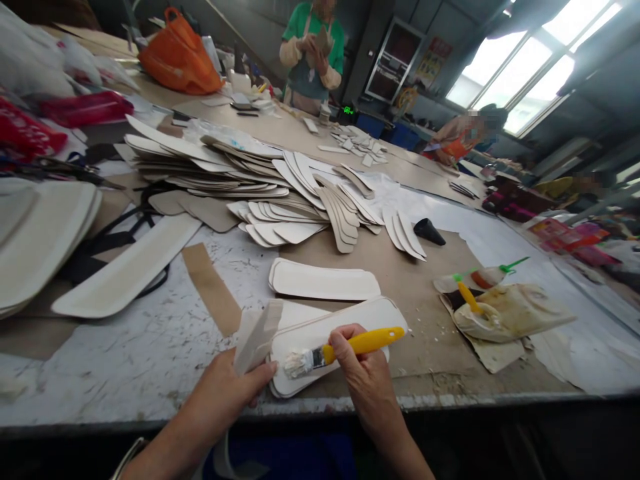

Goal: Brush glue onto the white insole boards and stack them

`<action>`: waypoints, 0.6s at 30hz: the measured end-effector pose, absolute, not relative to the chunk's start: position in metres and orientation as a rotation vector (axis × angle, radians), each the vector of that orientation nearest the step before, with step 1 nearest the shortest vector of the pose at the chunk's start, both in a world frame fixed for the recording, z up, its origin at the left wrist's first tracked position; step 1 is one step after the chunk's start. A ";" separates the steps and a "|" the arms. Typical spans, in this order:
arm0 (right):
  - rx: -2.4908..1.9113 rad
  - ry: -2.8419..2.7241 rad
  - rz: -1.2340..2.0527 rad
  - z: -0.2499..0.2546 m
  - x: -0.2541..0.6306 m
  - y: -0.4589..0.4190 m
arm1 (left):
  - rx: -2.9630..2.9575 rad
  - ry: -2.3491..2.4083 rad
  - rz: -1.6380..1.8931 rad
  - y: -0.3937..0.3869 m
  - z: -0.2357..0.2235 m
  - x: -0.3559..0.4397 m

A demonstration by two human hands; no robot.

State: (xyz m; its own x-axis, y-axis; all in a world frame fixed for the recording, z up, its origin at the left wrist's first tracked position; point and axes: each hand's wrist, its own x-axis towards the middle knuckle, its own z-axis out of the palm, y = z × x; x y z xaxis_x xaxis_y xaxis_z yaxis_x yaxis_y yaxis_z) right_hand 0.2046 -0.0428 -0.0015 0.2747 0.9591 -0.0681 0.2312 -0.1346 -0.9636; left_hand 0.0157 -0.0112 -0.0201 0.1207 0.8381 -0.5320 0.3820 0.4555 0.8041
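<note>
We see two hands at work at the near edge of the counter. The right hand is closed around the yellow handle of a brush, thumb on top; its bristles, coated in white paste, lie on the left end of the uppermost white panel of a stack near the counter's near edge. The left hand pinches a pale strip, with its thumb at the same end of the stack. Just behind, we find a second stack of panels, on brown paper. Toward the counter's far edge extends a long pile of curved pieces; a brown strip lies to the left of both stacks. On the right, we note a stained bag with another yellow handle projecting from it, beside a bottle with a green nozzle. Across the counter, a person in a green top holds up an object in both hands.
</note>
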 end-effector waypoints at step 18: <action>-1.660 -1.407 0.371 -0.006 0.228 -0.051 | 0.975 1.461 0.580 -0.009 -0.006 0.016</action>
State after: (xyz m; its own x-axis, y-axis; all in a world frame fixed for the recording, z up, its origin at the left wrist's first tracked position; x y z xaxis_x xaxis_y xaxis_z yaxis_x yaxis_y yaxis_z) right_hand 0.2281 -0.0507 -0.0059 0.3075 0.8994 0.3107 0.6290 0.0529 -0.7756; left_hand 0.0157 -0.0087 -0.0062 0.0795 0.8324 -0.5485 0.2298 0.5201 0.8226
